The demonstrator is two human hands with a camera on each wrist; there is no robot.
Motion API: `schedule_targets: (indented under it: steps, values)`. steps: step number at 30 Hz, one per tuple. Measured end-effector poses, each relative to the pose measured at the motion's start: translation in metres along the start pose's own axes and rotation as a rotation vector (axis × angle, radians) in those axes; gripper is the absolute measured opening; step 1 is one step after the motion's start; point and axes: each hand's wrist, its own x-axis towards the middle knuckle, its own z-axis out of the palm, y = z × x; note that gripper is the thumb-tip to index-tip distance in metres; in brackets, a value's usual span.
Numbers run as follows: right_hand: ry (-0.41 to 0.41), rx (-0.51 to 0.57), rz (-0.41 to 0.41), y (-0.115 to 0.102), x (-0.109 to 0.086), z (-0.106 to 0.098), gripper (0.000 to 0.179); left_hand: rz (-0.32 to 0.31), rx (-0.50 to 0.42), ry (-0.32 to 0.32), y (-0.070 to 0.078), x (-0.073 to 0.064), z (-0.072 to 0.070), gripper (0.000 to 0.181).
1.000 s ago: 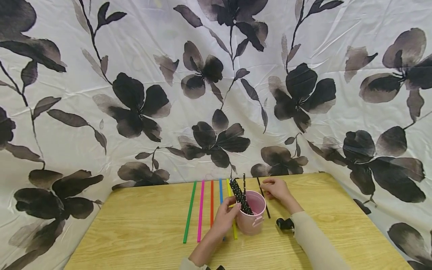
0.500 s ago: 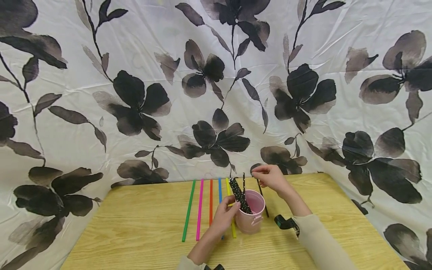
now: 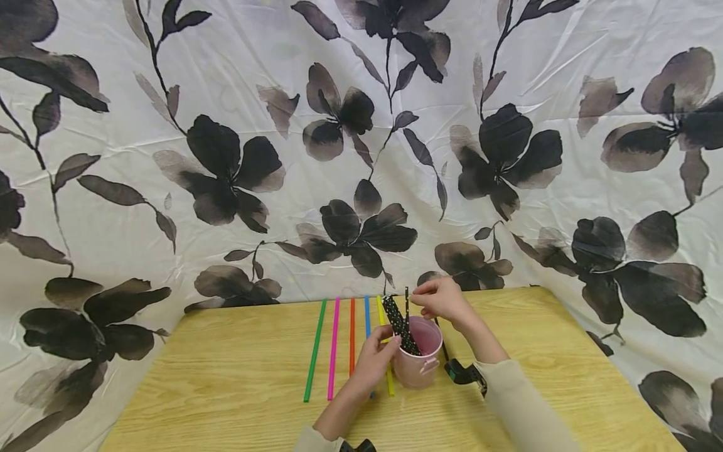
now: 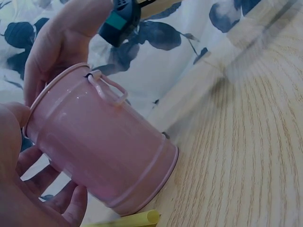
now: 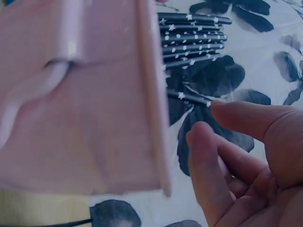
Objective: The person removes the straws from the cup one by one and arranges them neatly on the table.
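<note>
My left hand (image 3: pixel 374 359) grips the pink bucket (image 3: pixel 417 371) at its left side, thumb by the rim; the left wrist view shows its fingers curled along the wall. A bundle of black drinking straws (image 3: pixel 402 326) with white stars and dots leans inside the bucket against the left rim. One separate black straw (image 3: pixel 407 306) stands beside the bundle. My right hand (image 3: pixel 446 300) is above the bucket's far right rim, thumb and index finger apart. In the right wrist view its thumb is at the tip of the separate straw (image 5: pixel 189 98); contact is unclear.
Left of the bucket, green (image 3: pixel 315 351), pink (image 3: pixel 334 351), red (image 3: pixel 353 339), blue (image 3: pixel 368 314) and yellow (image 3: pixel 390 383) straws lie in a row on the wooden table (image 3: pixel 226 376). A plain black straw (image 3: pixel 444 345) lies to its right. A floral cloth (image 3: pixel 361 157) hangs behind.
My right hand has risen from beside the black straw on the table and moved left to the separate straw in the bucket. My left hand has kept its grip on the bucket.
</note>
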Motion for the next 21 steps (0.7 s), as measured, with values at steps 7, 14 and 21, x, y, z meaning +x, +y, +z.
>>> schedule_targets:
  steps: [7, 14, 21]
  values:
    - [-0.031, -0.023, 0.032, -0.005, 0.004, 0.008, 0.025, -0.001, -0.002, -0.003, 0.001, -0.001, -0.001, 0.043]
    - [-0.05, -0.016, 0.022, -0.005, 0.002, 0.009, 0.023, -0.009, -0.01, -0.001, 0.005, -0.001, 0.0, 0.046]
    - [-0.075, -0.037, 0.051, -0.006, 0.003, 0.01, 0.016, 0.013, -0.017, -0.011, 0.027, -0.011, 0.0, 0.041]
